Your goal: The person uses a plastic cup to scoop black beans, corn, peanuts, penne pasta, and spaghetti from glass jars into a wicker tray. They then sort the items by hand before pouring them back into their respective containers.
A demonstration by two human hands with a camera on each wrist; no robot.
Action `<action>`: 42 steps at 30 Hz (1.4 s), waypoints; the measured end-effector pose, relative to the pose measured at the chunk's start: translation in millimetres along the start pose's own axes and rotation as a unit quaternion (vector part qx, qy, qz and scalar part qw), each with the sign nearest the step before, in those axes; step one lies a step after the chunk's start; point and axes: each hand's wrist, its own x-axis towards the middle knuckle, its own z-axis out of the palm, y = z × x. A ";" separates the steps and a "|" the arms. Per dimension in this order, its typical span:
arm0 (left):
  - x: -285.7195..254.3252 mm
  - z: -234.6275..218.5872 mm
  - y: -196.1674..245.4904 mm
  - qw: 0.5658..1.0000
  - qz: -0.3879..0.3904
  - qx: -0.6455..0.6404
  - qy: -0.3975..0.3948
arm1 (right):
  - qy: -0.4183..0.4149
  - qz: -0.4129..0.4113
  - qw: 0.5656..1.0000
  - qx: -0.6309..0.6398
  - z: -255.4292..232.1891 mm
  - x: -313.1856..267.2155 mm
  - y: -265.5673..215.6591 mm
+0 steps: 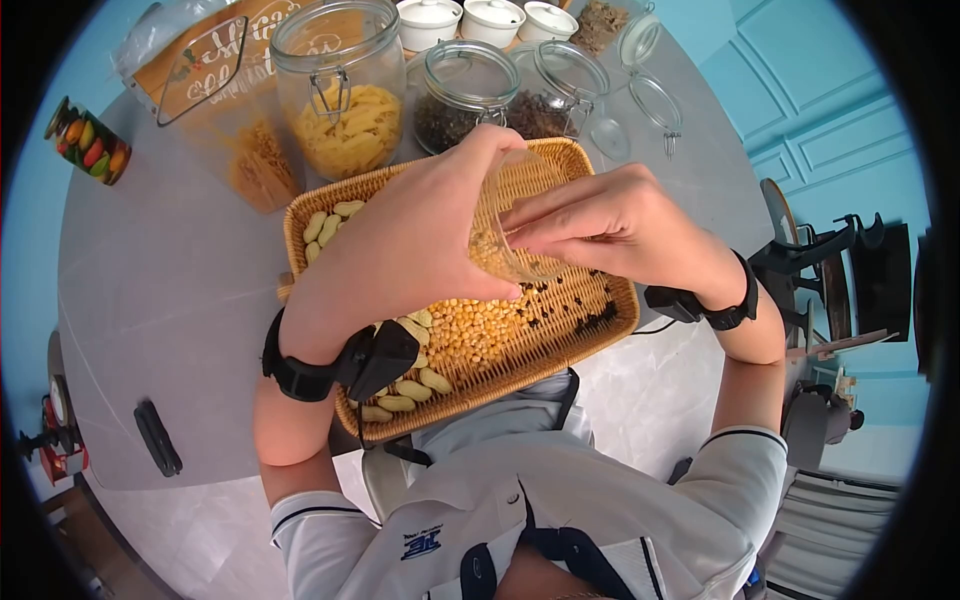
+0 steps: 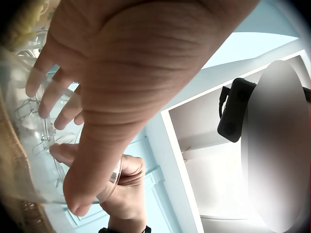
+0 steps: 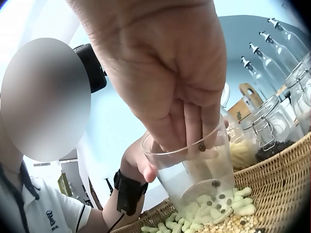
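A clear cup [image 3: 170, 177] is gripped round its side by my left hand [image 1: 400, 240], above a rectangular wicker basket [image 1: 520, 378]. My right hand [image 1: 620, 220] reaches over the cup's mouth, its fingers dipping inside the rim. I cannot tell whether those fingertips pinch anything. Several small dark beans [image 3: 216, 183] show low in the cup in the right wrist view, and one dark bean [image 3: 202, 146] is near the fingers. In the basket lie peanuts [image 1: 398, 403] on the left, yellow corn kernels [image 1: 470, 335] in the middle and scattered black beans [image 1: 597, 318] towards the right.
Behind the basket stand a large jar of pasta [image 1: 350, 130], open clip-top jars with dark contents [image 1: 445, 125], and white lidded pots [image 1: 430, 18]. A clear container [image 1: 255, 165] is at the left. A black case [image 1: 158, 438] lies near the table's left edge.
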 end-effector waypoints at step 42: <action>-3.2 -12.0 -10.5 0.998 0.009 -0.013 0.061 | -0.097 0.072 0.992 -0.026 70.7 -13.9 102.5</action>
